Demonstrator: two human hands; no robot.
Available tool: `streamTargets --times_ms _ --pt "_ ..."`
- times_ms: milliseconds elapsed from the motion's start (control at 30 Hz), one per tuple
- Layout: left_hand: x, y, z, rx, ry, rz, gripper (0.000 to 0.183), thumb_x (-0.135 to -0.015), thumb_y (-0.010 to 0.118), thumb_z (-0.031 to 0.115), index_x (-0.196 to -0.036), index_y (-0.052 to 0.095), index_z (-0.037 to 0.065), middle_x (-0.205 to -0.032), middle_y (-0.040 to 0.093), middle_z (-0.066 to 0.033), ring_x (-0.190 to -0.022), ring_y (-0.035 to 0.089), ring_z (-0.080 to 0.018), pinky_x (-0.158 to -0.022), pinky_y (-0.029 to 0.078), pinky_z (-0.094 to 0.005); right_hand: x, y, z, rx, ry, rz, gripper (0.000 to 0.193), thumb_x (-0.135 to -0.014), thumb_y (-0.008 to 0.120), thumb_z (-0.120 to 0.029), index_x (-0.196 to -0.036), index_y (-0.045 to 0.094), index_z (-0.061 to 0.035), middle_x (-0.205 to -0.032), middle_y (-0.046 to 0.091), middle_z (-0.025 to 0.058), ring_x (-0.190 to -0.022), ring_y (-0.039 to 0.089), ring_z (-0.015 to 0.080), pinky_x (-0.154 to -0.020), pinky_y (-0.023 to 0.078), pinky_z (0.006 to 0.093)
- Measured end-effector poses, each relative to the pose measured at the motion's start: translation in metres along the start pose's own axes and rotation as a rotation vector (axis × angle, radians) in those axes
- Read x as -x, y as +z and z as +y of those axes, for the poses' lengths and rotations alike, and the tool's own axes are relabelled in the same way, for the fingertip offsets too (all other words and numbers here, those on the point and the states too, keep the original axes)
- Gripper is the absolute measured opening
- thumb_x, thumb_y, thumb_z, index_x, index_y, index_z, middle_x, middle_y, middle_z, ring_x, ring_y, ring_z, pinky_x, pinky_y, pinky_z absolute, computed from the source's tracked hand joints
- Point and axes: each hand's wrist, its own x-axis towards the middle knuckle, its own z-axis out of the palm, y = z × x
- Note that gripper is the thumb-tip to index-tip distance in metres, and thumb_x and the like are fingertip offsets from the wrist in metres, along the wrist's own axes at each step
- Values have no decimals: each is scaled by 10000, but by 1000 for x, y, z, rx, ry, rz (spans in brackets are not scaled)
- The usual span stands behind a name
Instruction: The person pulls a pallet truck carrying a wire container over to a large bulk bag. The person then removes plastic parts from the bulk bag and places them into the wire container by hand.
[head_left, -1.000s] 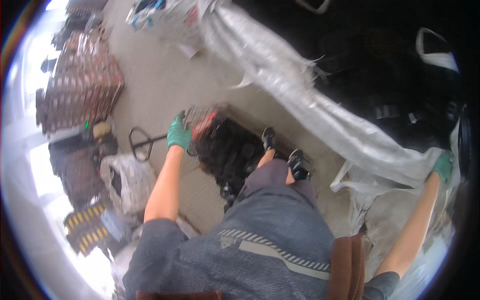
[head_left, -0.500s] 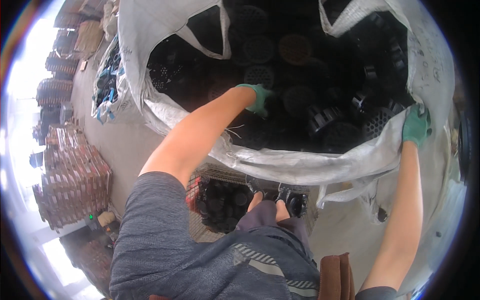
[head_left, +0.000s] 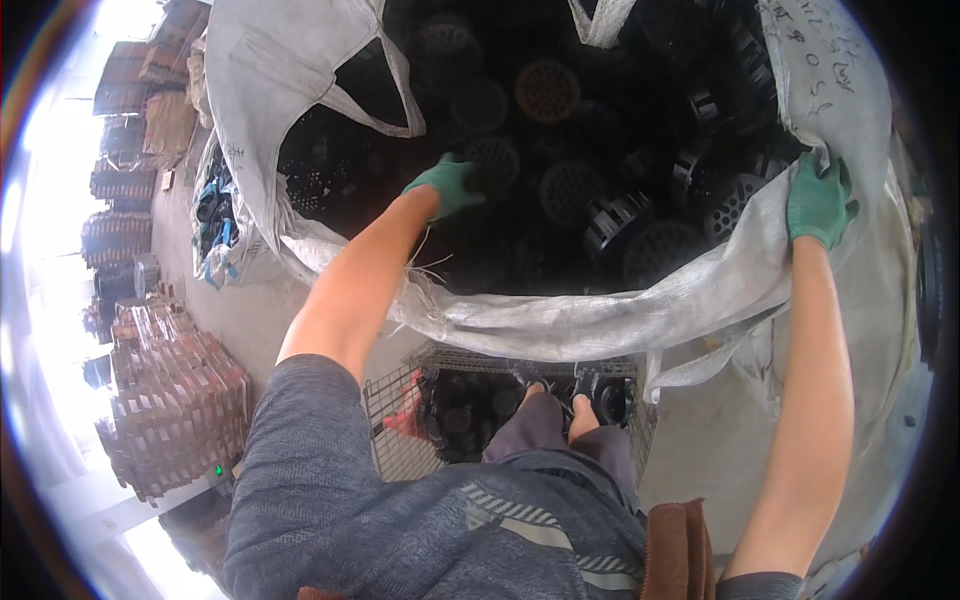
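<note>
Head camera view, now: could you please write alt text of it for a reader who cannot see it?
A person's green-gloved left hand reaches into a large white sack of dark round parts, while the gloved right hand grips its rim. Lower down, a wire basket holds more dark parts.

You have two gloved hands (head_left: 447,187) (head_left: 822,205), one open white bag (head_left: 600,325), three loop straps (head_left: 400,85) in view on it, one rust-coloured disc (head_left: 547,91), black round parts (head_left: 573,193) too many and dark to count, one wire basket (head_left: 405,460) and two shoes (head_left: 585,380).
</note>
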Motion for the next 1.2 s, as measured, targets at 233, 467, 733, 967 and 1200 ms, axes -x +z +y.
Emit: streamTargets --times_ms 233,467,733,967,1200 --pt "70 7 -66 374 -81 565 225 -767 791 125 -931 655 51 -1237 530 -157 -1098 571 -298 -913 517 -382 3 -2 -13 93 -40 14 723 -965 361 -631 -1496 475 -153 -1563 429 123 -1437 386 363 -1222 175 498" --pt "309 -18 -43 1014 -195 806 234 -864 729 58 -1029 562 67 -890 546 9 -811 535 -97 -696 472 -248 -32 22 17 144 -52 -21 736 -918 389 -666 -1516 455 -242 -1568 425 121 -1456 327 419 -1201 201 577" --pt "506 214 -101 192 -626 -24 352 -782 748 162 -1115 690 61 -1320 587 -237 -1223 582 -361 -1051 481 -448 -28 24 10 134 43 -65 751 -899 407 -693 -1527 433 -282 -1589 398 80 -1458 269 486 -1144 304 610" --pt "281 16 -12 424 -50 759 345 -872 659 -3 -1216 640 20 -1127 657 -146 -944 680 -277 -835 544 -356 -24 17 14 162 -73 -2 720 -933 405 -645 -1526 436 -238 -1599 383 74 -1474 276 450 -1201 217 580" --pt "60 -9 74 -153 180 -348 853 -856 743 396 -1554 339 119 -1496 482 -190 -1356 490 -377 -1118 432 -459 13 -21 -29 95 34 -16 706 -963 369 -621 -1494 474 -167 -1549 452 115 -1436 377 383 -1209 227 473"
